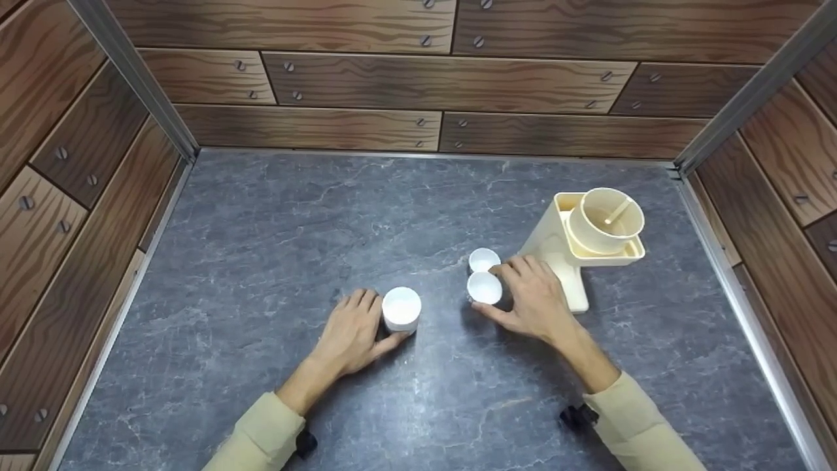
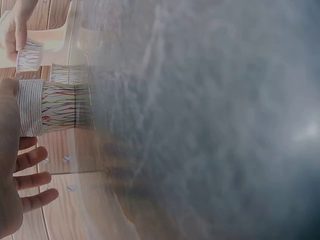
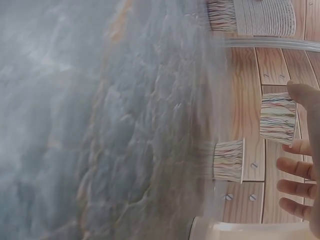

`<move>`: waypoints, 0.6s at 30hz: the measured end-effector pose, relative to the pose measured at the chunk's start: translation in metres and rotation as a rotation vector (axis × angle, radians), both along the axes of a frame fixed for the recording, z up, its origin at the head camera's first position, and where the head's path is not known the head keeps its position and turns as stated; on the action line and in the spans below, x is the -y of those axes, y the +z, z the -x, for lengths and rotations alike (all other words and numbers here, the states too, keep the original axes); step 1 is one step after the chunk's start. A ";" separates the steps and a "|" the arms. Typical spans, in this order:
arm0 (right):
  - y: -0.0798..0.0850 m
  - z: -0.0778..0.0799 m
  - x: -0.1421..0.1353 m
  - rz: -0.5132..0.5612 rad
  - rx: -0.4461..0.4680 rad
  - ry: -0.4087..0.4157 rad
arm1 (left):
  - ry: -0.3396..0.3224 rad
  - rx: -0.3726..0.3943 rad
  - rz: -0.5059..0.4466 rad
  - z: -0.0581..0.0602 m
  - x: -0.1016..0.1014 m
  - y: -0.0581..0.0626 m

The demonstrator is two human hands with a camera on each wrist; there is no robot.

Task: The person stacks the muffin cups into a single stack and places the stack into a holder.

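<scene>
A nested stack of white paper cups [image 1: 401, 311] with coloured streaks stands on the table; its piled rims show in the left wrist view. My left hand [image 1: 353, 332] holds the stack from the left between thumb and index finger, the other fingers spread. Between right thumb and fingertips, my right hand [image 1: 533, 301] pinches a single paper cup [image 3: 279, 119], mouth up and raised off the table. Just behind it another paper cup [image 1: 484, 259] stands upright, partly covered by the held one in the head view.
Right of my right hand stands a cream plastic device [image 1: 556, 248], carrying a round container [image 1: 605, 219] with a short stick inside. Wood-patterned walls [image 1: 444, 82] with metal edging enclose the dark marbled table [image 1: 294, 229] at the back and sides.
</scene>
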State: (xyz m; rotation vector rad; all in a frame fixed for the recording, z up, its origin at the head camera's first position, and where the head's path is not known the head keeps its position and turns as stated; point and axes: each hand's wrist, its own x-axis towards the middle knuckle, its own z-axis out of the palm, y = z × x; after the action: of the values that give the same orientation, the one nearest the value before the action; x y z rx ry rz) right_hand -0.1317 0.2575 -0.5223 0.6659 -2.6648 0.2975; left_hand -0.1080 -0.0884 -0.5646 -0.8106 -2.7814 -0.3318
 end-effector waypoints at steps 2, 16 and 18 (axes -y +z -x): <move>0.001 0.000 0.002 0.008 -0.005 0.008 | -0.001 -0.003 0.001 0.000 0.000 0.000; 0.012 -0.004 0.018 0.030 -0.022 0.038 | 0.000 -0.010 0.003 0.000 0.000 -0.001; 0.013 -0.004 0.020 0.038 -0.021 0.043 | 0.000 -0.013 0.002 0.000 0.000 -0.001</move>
State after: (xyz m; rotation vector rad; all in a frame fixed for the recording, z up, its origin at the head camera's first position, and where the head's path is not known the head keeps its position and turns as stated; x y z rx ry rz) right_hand -0.1277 0.2371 -0.5091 0.7118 -2.6214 0.3502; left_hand -0.1084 -0.0881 -0.5656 -0.8110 -2.7699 -0.3232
